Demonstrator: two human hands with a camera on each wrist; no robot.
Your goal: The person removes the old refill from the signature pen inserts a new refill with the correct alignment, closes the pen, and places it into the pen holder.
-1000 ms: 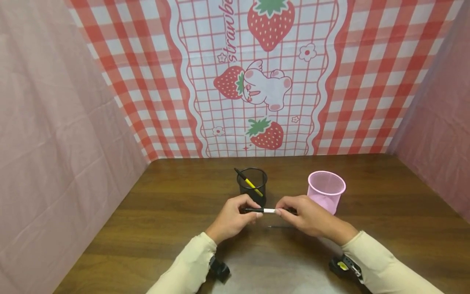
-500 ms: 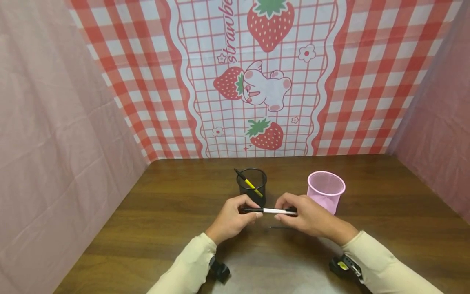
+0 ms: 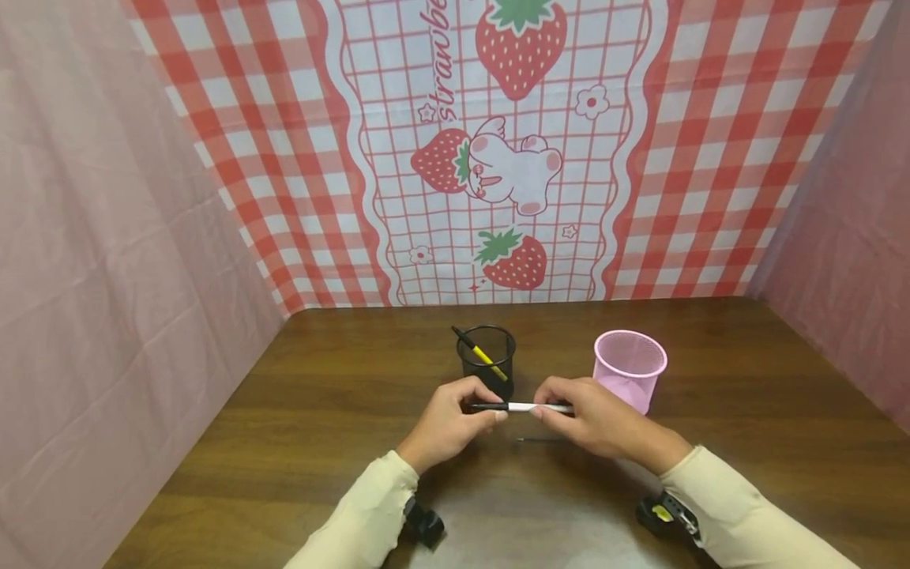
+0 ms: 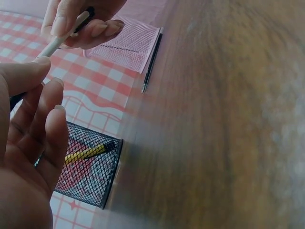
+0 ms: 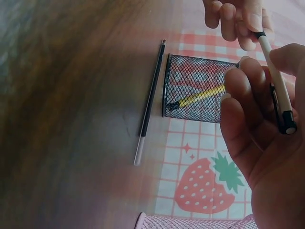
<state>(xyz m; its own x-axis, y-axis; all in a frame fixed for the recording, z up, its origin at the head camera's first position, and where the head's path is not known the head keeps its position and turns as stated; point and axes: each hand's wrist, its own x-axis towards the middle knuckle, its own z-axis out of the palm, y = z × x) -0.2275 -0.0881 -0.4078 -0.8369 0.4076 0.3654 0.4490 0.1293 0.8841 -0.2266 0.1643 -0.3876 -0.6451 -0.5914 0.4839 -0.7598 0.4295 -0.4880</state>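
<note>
My left hand (image 3: 455,415) pinches the black front part of a pen (image 3: 520,407) between thumb and fingertips. The pen lies level between both hands, above the table. My right hand (image 3: 597,419) holds its white barrel between thumb and forefinger, and the other fingers curl loosely beneath. In the right wrist view the barrel (image 5: 279,81) shows a dark clip and a black end close to the palm. Below the hands, a thin ink refill (image 5: 151,102) with a black body and clear tail lies on the wood.
A black mesh cup (image 3: 490,387) stands just behind the left hand, with a yellow and black pen (image 3: 489,362) leaning inside. Behind the right hand is a pink mesh cup (image 3: 626,390). A red checked cloth (image 3: 284,158) hangs at the table's back edge.
Half a second ago the right thumb and forefinger were apart, showing more white barrel; now they pinch it again. The left hand has kept its hold in place.
</note>
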